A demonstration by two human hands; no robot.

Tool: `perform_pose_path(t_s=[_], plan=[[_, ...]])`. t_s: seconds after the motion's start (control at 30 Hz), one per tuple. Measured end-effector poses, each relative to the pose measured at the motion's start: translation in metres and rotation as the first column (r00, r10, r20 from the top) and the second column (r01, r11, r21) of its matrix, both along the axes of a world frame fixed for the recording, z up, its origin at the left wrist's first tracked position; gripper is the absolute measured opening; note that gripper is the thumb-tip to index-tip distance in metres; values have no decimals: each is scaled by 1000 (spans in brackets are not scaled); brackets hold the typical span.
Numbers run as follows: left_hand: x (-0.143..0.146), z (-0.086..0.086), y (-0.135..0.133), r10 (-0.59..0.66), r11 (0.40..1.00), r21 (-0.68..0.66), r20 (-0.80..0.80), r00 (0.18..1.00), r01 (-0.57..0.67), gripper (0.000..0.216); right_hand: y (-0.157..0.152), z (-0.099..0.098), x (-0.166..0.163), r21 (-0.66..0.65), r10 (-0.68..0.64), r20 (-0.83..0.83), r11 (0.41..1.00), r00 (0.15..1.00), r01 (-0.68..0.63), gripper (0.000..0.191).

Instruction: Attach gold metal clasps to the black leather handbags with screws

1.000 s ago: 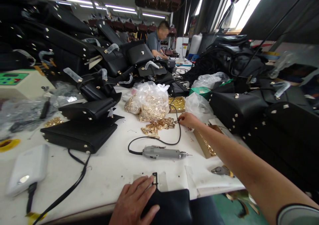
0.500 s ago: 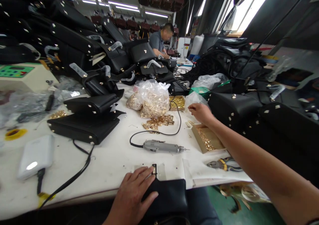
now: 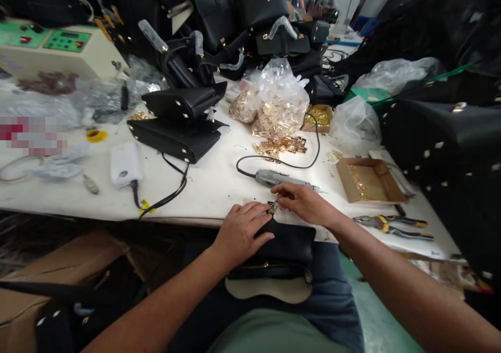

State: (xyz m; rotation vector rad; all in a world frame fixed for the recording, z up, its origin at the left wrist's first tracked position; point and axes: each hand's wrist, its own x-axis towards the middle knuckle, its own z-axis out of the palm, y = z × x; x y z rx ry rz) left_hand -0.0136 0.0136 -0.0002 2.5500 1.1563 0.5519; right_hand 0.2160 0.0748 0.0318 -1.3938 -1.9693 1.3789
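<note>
My left hand (image 3: 243, 232) lies spread on the near black bag (image 3: 291, 242), my right hand (image 3: 302, 202) pinches a small metal fitting (image 3: 272, 207), grey screwdriver (image 3: 271, 177) just beyond.

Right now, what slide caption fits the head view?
Left hand on a black bag, right hand at a small metal fitting, gray power tool lying beyond.

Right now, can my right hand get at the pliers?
Likely yes: the pliers lie uncovered on the tabletop beside your right forearm, though your right hand is at a metal fitting.
</note>
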Motion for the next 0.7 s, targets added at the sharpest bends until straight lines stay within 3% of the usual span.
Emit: perform_pose_path(t_s=[0.23, 0.47, 0.7], plan=[[-1, -4, 0, -8, 1000, 8, 32, 999, 8, 36, 13, 10, -1, -9, 54, 84, 999, 995, -54, 19], [0, -1, -1, -34, 998, 42, -43, 999, 36, 39, 11, -4, -9, -9, 62, 48, 998, 997, -62, 16], [2, 4, -3, -48, 997, 59, -139, 989, 56, 38, 5, -10, -16, 197, -7, 140, 980, 990, -21, 16]])
